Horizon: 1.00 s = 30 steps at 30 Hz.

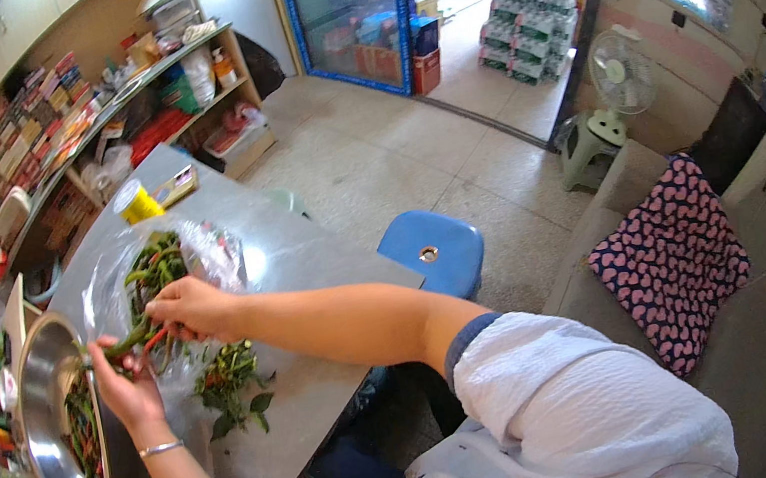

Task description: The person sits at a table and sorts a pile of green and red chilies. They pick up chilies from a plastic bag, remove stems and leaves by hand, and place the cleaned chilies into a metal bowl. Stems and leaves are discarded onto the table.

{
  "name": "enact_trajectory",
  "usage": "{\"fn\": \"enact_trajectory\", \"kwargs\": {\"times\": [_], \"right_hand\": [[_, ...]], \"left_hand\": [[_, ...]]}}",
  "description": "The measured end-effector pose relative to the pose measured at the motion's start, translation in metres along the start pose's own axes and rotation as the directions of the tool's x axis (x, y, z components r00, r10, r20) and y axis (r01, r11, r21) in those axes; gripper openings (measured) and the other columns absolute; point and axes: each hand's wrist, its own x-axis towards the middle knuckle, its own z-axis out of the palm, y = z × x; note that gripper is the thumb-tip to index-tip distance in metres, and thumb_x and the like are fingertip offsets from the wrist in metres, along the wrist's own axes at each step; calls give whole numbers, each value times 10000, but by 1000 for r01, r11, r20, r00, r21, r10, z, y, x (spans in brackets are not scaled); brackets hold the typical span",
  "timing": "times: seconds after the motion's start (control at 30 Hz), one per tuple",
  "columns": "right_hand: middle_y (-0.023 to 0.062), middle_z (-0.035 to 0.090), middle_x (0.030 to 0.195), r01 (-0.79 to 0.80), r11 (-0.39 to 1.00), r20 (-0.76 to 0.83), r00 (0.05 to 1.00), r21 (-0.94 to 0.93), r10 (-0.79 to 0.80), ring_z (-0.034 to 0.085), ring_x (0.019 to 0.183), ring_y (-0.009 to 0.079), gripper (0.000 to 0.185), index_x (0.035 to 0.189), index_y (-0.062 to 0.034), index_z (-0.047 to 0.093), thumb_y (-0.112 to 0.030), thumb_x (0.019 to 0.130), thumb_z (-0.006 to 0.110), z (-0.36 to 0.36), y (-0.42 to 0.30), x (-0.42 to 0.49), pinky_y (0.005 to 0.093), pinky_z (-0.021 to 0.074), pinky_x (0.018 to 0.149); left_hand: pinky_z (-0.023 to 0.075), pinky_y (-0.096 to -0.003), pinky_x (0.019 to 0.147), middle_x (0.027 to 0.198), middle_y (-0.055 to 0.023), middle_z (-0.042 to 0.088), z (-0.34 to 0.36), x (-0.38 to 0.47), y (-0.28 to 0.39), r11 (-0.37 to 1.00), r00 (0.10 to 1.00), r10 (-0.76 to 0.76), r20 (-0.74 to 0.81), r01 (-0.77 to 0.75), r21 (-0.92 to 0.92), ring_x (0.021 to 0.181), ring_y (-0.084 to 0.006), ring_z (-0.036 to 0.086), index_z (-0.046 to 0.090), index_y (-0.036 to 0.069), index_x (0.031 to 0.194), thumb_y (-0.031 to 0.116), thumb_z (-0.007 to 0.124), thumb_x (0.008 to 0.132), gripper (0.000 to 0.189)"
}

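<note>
Over the table, my left hand [129, 391], with a silver bangle at the wrist, holds green chili peppers [127, 342] beside the steel basin. My right hand [196, 310] pinches at the same peppers, and a red one [155, 339] shows just below its fingers. Behind the hands lies an open clear plastic bag [95, 291] with more green peppers [162, 257] in it. To the left, the stainless steel basin [43, 432] contains red and green chili peppers [83, 433]. A heap of cut stems and leaves [229, 386] rests on the tabletop near my right forearm.
A yellow can [135, 203] and a small box [177, 186] stand at the far end of the grey table [294, 254]. A blue stool [430, 250] is tucked against its right edge. Crowded shelves [172, 69] line the left wall; a sofa [585, 266] with a heart-patterned cushion [676, 266] is right.
</note>
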Motion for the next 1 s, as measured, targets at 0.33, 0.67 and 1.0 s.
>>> {"fn": "enact_trajectory", "kwargs": {"times": [0.33,0.67,1.0], "right_hand": [[-8,401,477,-20,995,61,998,101,14,338,356,84,455,602,-109,433,-452,900,458,9,2,-12,226,217,331],[-12,435,511,100,966,181,973,240,-145,328,381,58,372,659,-121,460,-392,914,473,12,-6,-20,210,201,336],[-19,410,463,123,992,74,990,-13,-122,331,374,54,338,636,-90,483,-305,890,544,5,-8,-16,226,213,340]], "left_hand": [[308,-211,535,701,17,344,2,1,2,947,968,142,206,-72,-314,560,-75,307,391,108,777,262,435,930,221],[273,-210,462,663,24,310,24,-13,-6,973,992,70,104,-45,-225,531,-66,280,371,114,740,275,421,943,264],[284,-235,439,601,33,336,14,-5,-5,993,992,90,85,-96,68,476,-73,312,401,132,711,307,462,920,279]]}}
